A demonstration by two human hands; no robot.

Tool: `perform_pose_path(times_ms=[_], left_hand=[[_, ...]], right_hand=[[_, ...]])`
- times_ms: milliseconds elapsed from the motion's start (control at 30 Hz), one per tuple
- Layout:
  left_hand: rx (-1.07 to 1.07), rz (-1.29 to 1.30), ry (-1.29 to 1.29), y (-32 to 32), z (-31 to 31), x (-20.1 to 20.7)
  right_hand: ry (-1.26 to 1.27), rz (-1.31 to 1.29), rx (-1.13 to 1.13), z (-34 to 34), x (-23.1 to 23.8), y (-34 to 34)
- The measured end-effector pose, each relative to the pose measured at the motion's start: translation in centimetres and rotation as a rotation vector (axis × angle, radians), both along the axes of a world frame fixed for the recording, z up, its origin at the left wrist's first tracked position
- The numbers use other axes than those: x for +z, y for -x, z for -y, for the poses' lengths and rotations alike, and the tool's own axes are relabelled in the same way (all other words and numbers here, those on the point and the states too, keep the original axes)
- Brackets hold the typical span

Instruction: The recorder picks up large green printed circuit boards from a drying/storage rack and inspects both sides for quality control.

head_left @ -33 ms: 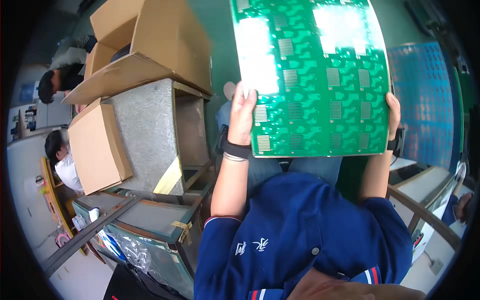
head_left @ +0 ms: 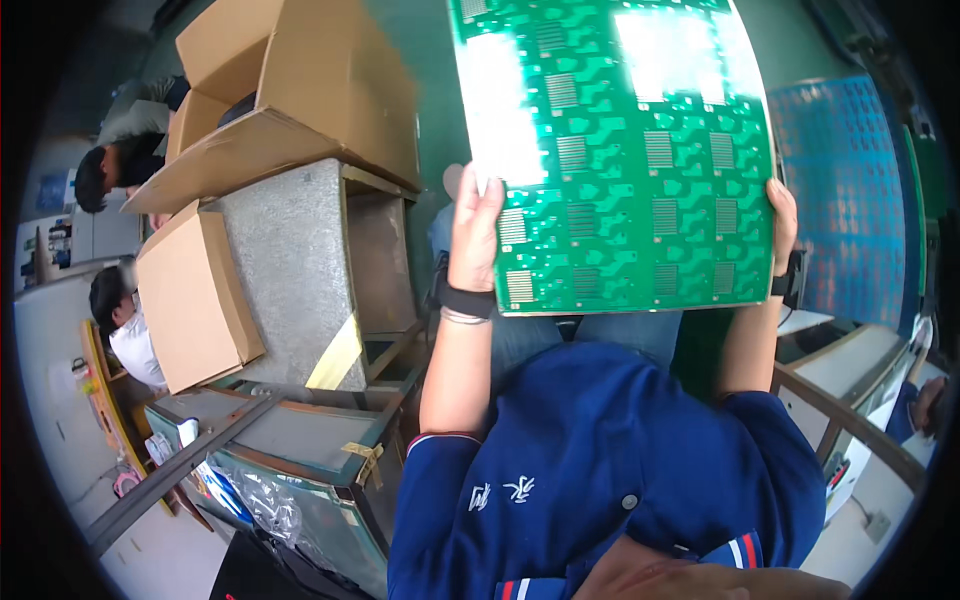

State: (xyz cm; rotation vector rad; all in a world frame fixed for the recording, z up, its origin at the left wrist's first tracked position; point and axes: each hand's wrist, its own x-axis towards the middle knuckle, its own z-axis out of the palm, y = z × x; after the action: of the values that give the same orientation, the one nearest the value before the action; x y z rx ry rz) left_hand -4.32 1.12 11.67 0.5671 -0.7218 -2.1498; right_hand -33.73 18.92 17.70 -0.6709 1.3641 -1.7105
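A large green printed circuit board panel (head_left: 610,200) is held up in front of me, with rows of pale striped patches and bright light glare on its upper part. My left hand (head_left: 474,228) grips its left edge, thumb on the face and the other fingers partly hidden. At the right edge, my right hand (head_left: 785,222) is closed on the same panel, its fingers partly behind the board. Both wrists wear dark bands.
To the left, an open cardboard box (head_left: 340,100) stands by a grey-topped table (head_left: 285,270) bearing a smaller carton (head_left: 198,295). A blue perforated rack (head_left: 850,200) is at the right. Metal rails (head_left: 180,470) cross both sides. Two people (head_left: 130,330) work far left.
The panel and both my hands have shifted very slightly left in view. My grip on the panel is unchanged.
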Motion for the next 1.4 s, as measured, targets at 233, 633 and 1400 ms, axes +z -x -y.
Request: perform_pose_path(times_ms=[233,633,1400], left_hand=[[0.045,0.022,0.053,-1.8,-0.8,1.3],[0.048,0.021,0.098,-2.3,-1.4,2.8],[-0.064,-0.63,-0.212,-3.3,-4.0,0.9]], right_hand=[[0.076,0.047,0.033,-0.7,-0.4,-1.2],[0.174,0.045,0.019,-0.6,0.5,-2.7],[0.329,0.465,-0.003,0.1,-0.4,-1.7]])
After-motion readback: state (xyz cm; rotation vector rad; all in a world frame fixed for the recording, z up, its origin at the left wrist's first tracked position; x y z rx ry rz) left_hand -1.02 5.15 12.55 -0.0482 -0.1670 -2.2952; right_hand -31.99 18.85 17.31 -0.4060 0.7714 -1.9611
